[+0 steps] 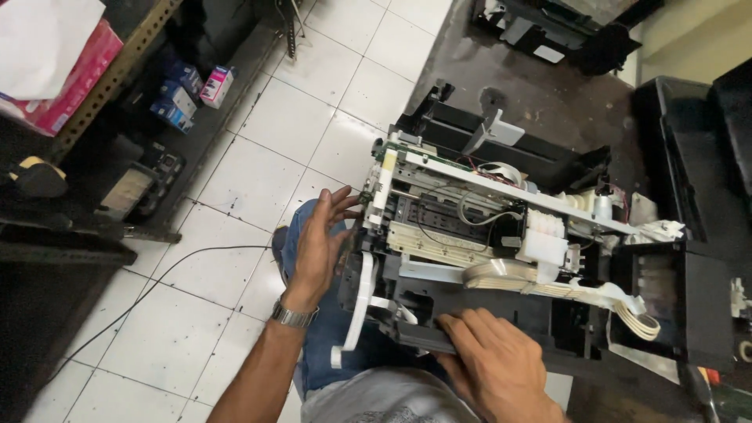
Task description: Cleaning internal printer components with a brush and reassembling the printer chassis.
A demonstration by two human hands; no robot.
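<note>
— What's closest to you?
— My right hand [493, 364], pressed flat with fingers together on the black front edge of the one opened printer [501, 235], which rests between both hands on the dark surface [533, 102] and my lap.
— And the other?
— Left hand [317, 247], fingers spread, touching its left end.
— How would it handle?
— Probably bulky, rigid frame; one exposed ribbon cable [619, 301] looks fragile. Hold the frame.

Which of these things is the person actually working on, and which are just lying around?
In hand:
opened printer, with its ribbon cable
left hand at its end
right hand on its front edge

Lying about:
small boxes on the low shelf
black wire on the floor
black casing behind the printer
</note>
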